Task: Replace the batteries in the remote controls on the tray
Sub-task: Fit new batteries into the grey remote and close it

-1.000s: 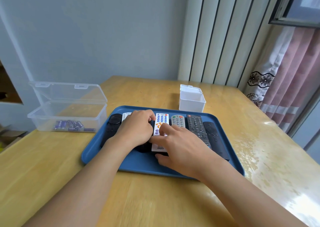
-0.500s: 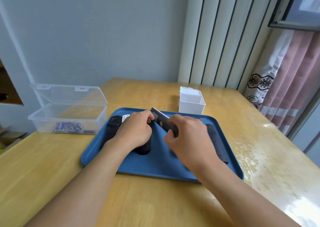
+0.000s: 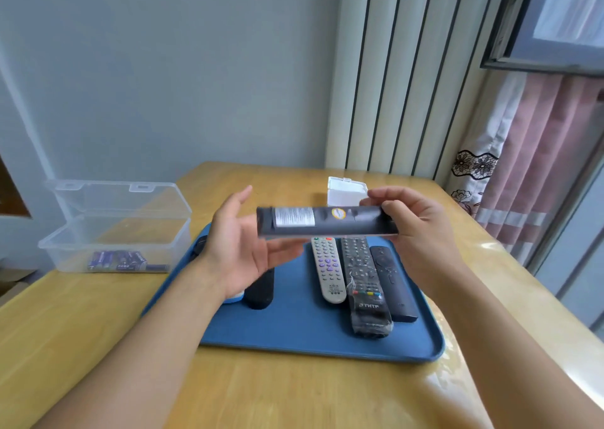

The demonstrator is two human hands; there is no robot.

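The right hand (image 3: 421,232) pinched one end of a dark remote (image 3: 327,221) between thumb and fingers, holding it level above the blue tray (image 3: 294,337) with its back turned toward the camera, label and sticker showing. That facing probably served the job, since the battery cover sits on the back. The left hand (image 3: 242,245) was spread, palm up, just under and behind the remote's free end, its grip holding nothing, seemingly placed to take that end and steady it. Three remotes lay side by side on the tray: a grey remote (image 3: 327,270), a wrapped black remote (image 3: 366,284) and a slim black remote (image 3: 390,281), with another dark one partly hidden beneath the left wrist. On the desk (image 3: 294,396), a clear box (image 3: 114,232) stood open left of the tray with batteries (image 3: 121,261) inside, within easy reach. A small white box (image 3: 346,191) sat beyond the tray.
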